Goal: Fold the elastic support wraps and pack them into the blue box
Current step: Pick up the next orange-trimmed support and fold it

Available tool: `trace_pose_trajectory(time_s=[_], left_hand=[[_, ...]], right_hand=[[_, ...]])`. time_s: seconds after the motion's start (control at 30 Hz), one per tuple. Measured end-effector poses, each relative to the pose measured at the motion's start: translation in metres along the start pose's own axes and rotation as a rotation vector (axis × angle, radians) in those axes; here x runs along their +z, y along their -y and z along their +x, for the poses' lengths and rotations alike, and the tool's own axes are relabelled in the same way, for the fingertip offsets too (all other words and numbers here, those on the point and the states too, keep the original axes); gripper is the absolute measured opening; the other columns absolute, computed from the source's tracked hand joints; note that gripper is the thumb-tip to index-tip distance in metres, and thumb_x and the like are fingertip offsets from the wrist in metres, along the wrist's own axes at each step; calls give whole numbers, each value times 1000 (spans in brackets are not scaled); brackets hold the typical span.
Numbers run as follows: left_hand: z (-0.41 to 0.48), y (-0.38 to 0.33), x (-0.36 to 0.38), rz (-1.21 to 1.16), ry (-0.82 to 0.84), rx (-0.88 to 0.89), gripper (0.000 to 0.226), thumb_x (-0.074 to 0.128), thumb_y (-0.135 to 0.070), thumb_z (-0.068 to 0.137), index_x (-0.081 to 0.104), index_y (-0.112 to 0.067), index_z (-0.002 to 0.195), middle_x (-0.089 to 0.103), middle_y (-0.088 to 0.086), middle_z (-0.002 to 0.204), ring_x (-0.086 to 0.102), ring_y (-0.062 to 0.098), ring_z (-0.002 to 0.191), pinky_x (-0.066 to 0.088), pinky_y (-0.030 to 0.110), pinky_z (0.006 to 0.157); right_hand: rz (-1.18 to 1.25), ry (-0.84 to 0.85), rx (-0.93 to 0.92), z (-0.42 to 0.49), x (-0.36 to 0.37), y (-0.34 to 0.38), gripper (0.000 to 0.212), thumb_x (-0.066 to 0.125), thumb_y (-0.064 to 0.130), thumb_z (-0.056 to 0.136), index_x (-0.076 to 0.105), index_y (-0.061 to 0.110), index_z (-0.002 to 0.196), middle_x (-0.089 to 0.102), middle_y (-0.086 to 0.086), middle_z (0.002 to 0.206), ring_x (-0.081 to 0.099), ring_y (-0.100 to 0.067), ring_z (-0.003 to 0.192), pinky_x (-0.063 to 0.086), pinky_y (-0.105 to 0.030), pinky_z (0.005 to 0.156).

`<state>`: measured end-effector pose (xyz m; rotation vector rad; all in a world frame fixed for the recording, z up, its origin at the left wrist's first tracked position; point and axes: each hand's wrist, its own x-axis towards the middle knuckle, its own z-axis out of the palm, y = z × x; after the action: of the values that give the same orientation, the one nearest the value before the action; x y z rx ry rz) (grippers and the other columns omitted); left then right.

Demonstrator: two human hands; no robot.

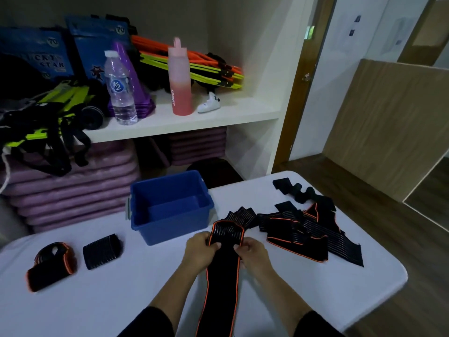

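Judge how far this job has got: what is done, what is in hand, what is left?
Done: a folded orange-trimmed wrap and a folded black wrap lie on the table. In hand: the left hand and right hand grip a long orange-edged wrap, its far end turned over. Left: the loose pile, and all packing; no wrap shows in the blue box.

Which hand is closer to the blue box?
Left. The left hand is just off the front right corner of the blue box; the right hand is farther right, across the wrap both grip.
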<state>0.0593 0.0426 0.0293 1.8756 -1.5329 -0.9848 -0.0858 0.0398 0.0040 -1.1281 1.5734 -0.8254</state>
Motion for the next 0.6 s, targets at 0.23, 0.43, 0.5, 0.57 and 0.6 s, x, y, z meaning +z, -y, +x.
trace_pose_trajectory(time_s=[0.23,0.43,0.5,0.57,0.6], left_hand=[[51,37,57,24,9,-111,28,57,-10,84,45,-23,64,54,-4,66,55,20,72,35,21,58],[91,42,78,18,-53,-159,12,54,-5,81,60,-15,83,67,6,78,62,26,79,50,31,72],[99,48,83,58,-47,-202,8,53,-8,82,57,-15,82,68,10,84,62,29,83,51,33,73],[106,53,86,129,-32,-226,6,55,-12,83,58,-13,89,66,11,92,60,30,90,52,35,76],[108,55,87,170,-29,-223,13,57,-14,83,59,-12,96,63,12,97,59,30,94,52,36,78]], right_hand=[[-87,-42,82,54,11,-49,18,57,6,84,57,20,72,59,-1,64,64,-31,74,56,-45,73],[-207,-12,43,105,9,-62,15,60,10,85,66,20,95,60,4,66,63,-22,77,49,-29,72],[-239,17,46,119,10,-65,20,58,10,86,66,12,104,64,-1,78,60,-17,76,45,-23,69],[-228,-4,82,128,12,-66,21,57,8,86,63,6,106,67,-8,91,61,-19,79,49,-24,70],[-193,-31,105,131,12,-65,22,56,6,85,59,5,107,66,-10,95,60,-21,80,50,-20,67]])
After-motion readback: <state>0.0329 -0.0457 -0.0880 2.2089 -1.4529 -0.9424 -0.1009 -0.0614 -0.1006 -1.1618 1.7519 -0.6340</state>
